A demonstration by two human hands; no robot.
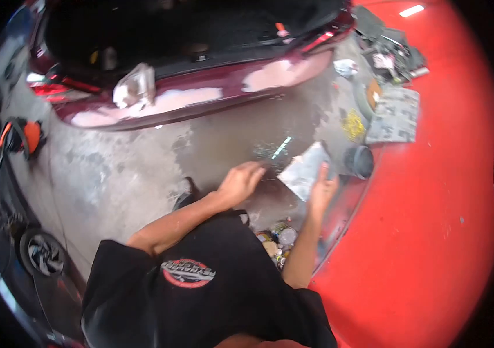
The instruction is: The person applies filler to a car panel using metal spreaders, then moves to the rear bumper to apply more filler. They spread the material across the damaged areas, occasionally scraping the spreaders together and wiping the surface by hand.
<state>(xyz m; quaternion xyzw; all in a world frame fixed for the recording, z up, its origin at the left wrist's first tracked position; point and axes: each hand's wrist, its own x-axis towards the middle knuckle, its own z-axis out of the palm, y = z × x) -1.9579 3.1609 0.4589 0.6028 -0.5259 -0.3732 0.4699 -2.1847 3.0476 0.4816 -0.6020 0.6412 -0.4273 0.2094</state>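
My right hand [323, 190] grips a flat whitish-grey board [305, 173] by its right side, with the thumb on top. My left hand [240, 183] hovers over the floor to the left of the board, apart from it. Its fingers are curled together and blurred; what they hold, if anything, I cannot make out. Ahead of both hands is the maroon rear of a car [232, 93], with pale, uneven patches along its painted edge and the dark trunk area above. A crumpled translucent plastic bag [135, 87] rests on that edge at the left.
A glossy red panel [427, 214] fills the right side. Along it are a dark cup [359, 161], a printed paper sheet [395, 116], something yellow [352, 125] and dark debris [392, 52]. Several cans [286, 235] stand below. A dark car with a wheel [44, 253] borders the left.
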